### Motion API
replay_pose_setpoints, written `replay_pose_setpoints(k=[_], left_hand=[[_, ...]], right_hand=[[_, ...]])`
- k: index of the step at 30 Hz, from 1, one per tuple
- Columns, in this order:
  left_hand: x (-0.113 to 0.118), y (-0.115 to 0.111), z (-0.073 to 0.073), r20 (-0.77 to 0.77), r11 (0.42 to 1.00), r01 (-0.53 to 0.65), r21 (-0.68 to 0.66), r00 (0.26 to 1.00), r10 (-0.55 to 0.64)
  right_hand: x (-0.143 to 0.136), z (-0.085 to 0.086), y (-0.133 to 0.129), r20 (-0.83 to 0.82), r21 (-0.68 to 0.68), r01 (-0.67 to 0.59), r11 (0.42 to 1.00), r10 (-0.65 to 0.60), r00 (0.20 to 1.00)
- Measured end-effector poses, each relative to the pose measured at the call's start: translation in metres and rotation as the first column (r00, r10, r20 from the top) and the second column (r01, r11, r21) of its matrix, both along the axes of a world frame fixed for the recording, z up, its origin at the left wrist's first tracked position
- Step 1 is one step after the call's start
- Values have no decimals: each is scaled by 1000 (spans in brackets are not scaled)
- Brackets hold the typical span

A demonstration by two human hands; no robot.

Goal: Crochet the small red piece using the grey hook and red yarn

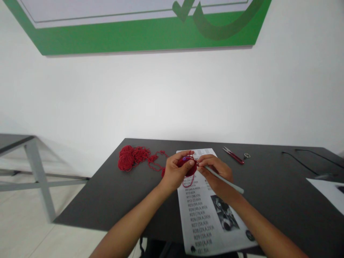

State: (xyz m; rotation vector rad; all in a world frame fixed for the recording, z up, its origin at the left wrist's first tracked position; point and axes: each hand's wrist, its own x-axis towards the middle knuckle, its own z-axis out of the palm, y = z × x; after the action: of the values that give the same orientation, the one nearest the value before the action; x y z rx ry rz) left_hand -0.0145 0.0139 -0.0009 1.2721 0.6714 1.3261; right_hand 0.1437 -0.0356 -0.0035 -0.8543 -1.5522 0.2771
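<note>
Crochet work, a small round piece of dark red yarn (187, 167), sits between our two hands above the printed sheet. From the head camera, our left hand (176, 172) grips this piece with thumb and fingers closed around it, a small purple marker showing at its top. Our right hand (215, 170) closes around a slim pale grey crochet hook (224, 181), its tip meeting the red piece, its handle slanting back over the wrist. A loop of red yarn hangs just under the work.

Under the hands lies a white paper pattern sheet (204, 215) with rows of codes; we read "R11", "R25", "R27", "R30", the rest too blurred. A dark photo is printed beside them.

Left of the hands, a loose heap of red yarn (131, 157) rests on the black tabletop (268, 186), its strand trailing to the work. Red-handled thread snips (233, 155) lie beyond the right hand. A black cable (301, 161) and another white paper (326, 190) are at far right.
</note>
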Motion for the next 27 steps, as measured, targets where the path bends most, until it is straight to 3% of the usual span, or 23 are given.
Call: replay_pose_setpoints(k=[3,8,14,18,23,27], left_hand=[[-3,2,3,0,1000,7,26,1000,-7],[-3,2,4,137,992,101,-72,986,-90],[-3,1,7,222,970,193,-146,962,-158],[-5,-1,7,286,940,277,-200,934,-214],[-6,-3,10,405,870,412,-270,869,-285],[-4,-6,9,412,849,444,-287,857,-309]], right_hand=[[6,3,0,6,-45,-55,997,55,998],[7,0,-2,-12,-122,-108,987,107,994],[6,-4,-7,-134,-200,-134,971,108,985],[4,-4,-9,-241,-215,-228,950,174,955],[-7,-2,-7,-504,-157,-466,871,335,796],[-12,0,-2,-685,-169,-585,793,333,648]])
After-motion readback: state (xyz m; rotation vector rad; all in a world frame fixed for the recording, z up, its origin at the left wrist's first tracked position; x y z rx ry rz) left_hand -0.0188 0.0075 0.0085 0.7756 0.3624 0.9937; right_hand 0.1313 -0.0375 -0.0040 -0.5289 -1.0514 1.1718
